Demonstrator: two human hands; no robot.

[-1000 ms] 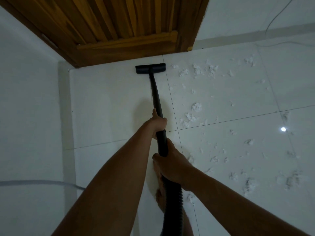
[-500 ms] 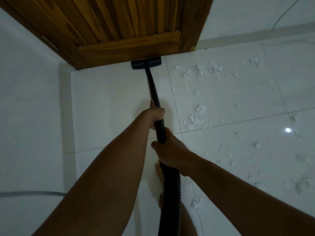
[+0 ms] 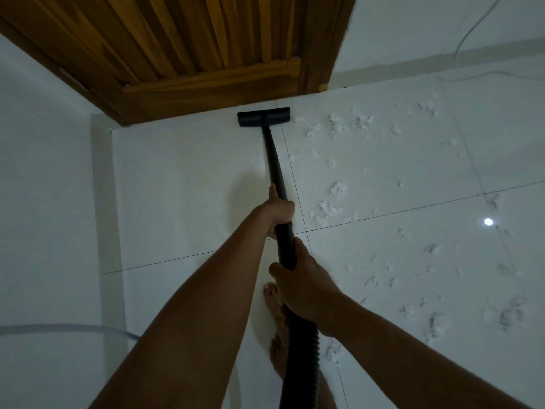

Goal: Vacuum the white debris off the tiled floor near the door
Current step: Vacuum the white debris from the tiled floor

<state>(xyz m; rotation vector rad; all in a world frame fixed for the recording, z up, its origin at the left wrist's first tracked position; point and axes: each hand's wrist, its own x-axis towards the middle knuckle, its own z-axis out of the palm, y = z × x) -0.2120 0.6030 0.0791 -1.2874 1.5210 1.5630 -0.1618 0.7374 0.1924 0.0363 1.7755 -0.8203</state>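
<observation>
Black vacuum wand (image 3: 275,169) is gripped by left hand (image 3: 279,209) and right hand (image 3: 305,286). Floor nozzle (image 3: 263,117) is laid beside white debris (image 3: 337,127).

Door (image 3: 191,54) at far edge of floor (image 3: 182,187). Nozzle (image 3: 263,117) on floor just before door. Wand (image 3: 275,166) running back through left hand (image 3: 280,209) to right hand (image 3: 306,287), with hose (image 3: 300,364) nearest. Debris (image 3: 336,190) on floor right of wand. Foot (image 3: 275,302) beneath right hand. Wall (image 3: 44,172) at left.
</observation>
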